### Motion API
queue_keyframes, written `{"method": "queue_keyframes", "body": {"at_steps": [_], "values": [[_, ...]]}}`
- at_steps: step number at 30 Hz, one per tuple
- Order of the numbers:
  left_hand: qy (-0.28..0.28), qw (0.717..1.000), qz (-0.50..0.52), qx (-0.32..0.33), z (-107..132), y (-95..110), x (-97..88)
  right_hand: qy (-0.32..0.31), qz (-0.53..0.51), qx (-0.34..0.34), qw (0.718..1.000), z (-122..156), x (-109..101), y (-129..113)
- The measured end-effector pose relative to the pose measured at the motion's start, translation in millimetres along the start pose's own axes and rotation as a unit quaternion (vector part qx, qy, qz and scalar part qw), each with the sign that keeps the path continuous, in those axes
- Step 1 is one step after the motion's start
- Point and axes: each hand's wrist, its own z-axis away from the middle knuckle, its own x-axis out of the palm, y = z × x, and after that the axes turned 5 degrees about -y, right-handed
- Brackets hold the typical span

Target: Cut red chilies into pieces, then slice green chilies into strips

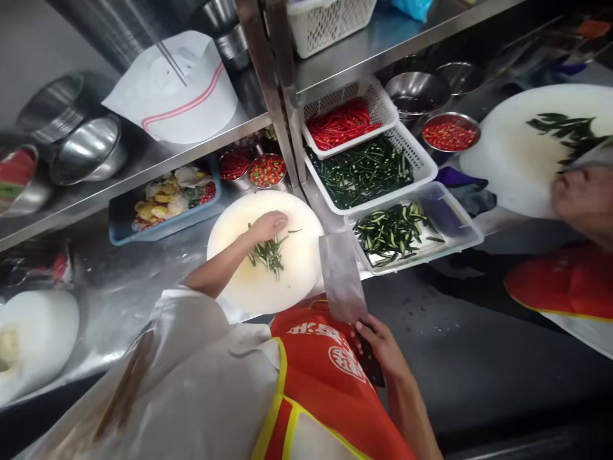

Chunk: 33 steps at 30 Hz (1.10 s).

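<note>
My left hand (269,226) is over the round white cutting board (297,275), its fingers curled together above a small pile of cut green pepper strips (269,255). The undersides of the fingers are hidden, so what they hold, if anything, does not show. Low in front of my red apron, my right hand (378,345) is wrapped round the dark handle of a cleaver (342,275). Its broad blade points up, between the board and a clear plastic tray (467,233) of cut green peppers (390,231).
Behind the tray stand white baskets of green peppers (364,167) and red chilies (342,124). On the right, a co-worker's hand (587,198) is at another round board (507,147). A blue tray (143,235) sits under the left steel shelf (191,148).
</note>
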Motion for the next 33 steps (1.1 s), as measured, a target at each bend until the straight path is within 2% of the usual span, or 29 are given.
{"method": "queue_keyframes", "body": {"at_steps": [2, 4, 6, 8, 9, 12, 14, 18, 22, 26, 29, 33], "values": [[-0.018, 0.999, -0.036, -0.001, 30, -13, 10.1, -0.027, 0.013, 0.006, 1.000, -11, 11, -4], [-0.031, 0.998, -0.048, -0.005, 54, -12, 24.4, -0.033, 0.026, 0.004, 0.999, -24, 19, -5], [-0.019, 0.999, -0.037, -0.011, 71, -6, 36.1, -0.027, 0.043, -0.003, 0.999, -37, 24, -6], [0.040, 0.998, -0.015, -0.046, 83, -3, 43.7, -0.016, 0.059, -0.018, 0.998, -51, 27, -11], [0.083, 0.993, -0.003, -0.083, 88, -4, 46.8, -0.014, 0.066, -0.024, 0.997, -59, 28, -16], [0.194, 0.955, 0.026, -0.221, 97, -9, 59.4, -0.027, 0.104, -0.023, 0.994, -85, 34, -39], [0.216, 0.940, 0.035, -0.262, 98, -8, 71.2, -0.048, 0.137, -0.012, 0.989, -101, 41, -56], [0.227, 0.939, 0.054, -0.253, 89, 9, 92.0, -0.109, 0.182, -0.001, 0.977, -118, 64, -73], [0.272, 0.921, 0.103, -0.258, 78, 25, 100.2, -0.159, 0.226, 0.011, 0.961, -117, 94, -56], [0.330, 0.884, 0.174, -0.281, 74, 32, 105.7, -0.164, 0.184, 0.008, 0.969, -109, 118, -32], [0.341, 0.880, 0.183, -0.276, 68, 39, 107.3, -0.156, 0.134, 0.013, 0.979, -103, 121, -26], [0.330, 0.906, 0.172, -0.201, 46, 67, 99.1, -0.111, 0.084, 0.011, 0.990, -85, 101, -33]]}}
